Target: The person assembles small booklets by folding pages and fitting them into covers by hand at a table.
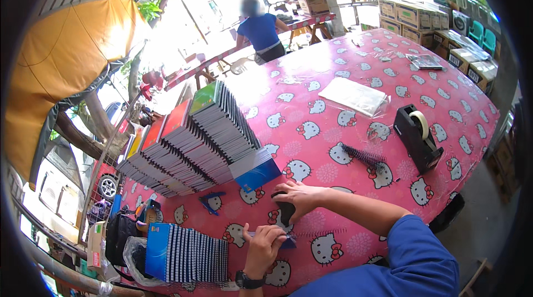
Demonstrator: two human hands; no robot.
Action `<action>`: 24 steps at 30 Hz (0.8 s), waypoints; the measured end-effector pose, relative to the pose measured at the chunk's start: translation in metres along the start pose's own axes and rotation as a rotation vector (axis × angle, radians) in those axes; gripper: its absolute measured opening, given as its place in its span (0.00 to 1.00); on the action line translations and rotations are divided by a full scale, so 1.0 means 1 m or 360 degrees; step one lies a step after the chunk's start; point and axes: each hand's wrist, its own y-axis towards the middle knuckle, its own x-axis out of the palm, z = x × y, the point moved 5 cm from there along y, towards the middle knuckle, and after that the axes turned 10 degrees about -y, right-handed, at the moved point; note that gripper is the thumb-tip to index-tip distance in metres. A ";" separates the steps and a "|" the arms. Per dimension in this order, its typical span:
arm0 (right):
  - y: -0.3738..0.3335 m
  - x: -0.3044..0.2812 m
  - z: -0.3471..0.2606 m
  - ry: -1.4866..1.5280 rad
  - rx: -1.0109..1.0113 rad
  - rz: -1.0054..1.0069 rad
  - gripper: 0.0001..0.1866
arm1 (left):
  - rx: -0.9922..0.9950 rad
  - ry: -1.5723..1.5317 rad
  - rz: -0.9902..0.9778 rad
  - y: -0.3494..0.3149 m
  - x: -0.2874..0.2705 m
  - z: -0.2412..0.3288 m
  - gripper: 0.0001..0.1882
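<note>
My right hand (300, 197) reaches in from the right, fingers curled over a black rounded object (284, 212) whose exact kind I cannot make out. Just below it, my left hand (264, 246), with a dark watch on the wrist, presses on a small blue notebook (287, 243), mostly hidden under the fingers. A thin spiral binding coil (321, 233) sticks out to the right from the notebook's edge and lies over the tablecloth. Left of my left hand lies a row of blue spiral notebooks (189, 253). Blue-handled pliers or cutters (211, 202) rest above that row.
Tall notebook stacks (191, 144) stand on the pink patterned tablecloth (333, 172) at left. A bundle of black coils (363, 156), a tape dispenser (417, 138) and white plastic sleeves (354, 97) lie to the right. Beyond are a person in blue (261, 31) and cartons (413, 16).
</note>
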 end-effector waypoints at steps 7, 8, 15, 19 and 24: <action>-0.043 -0.023 -0.002 0.0996 0.0163 0.0238 0.26 | -0.0066 0.0030 0.0205 -0.003 -0.001 -0.023 0.11; -0.048 -0.021 -0.003 0.1652 0.0140 0.0121 0.26 | -0.0007 0.0011 0.0263 0.002 0.000 -0.018 0.11; -0.061 -0.028 -0.010 0.1135 0.0281 0.0119 0.23 | 0.0014 -0.0060 0.0340 0.013 0.008 -0.005 0.08; -0.053 -0.020 -0.016 0.0924 0.0237 -0.0051 0.23 | 0.0004 -0.0049 0.0331 0.013 0.008 -0.005 0.09; -0.048 -0.037 -0.028 0.1130 0.0131 0.0195 0.28 | -0.0140 -0.0238 0.0419 0.006 0.002 -0.011 0.24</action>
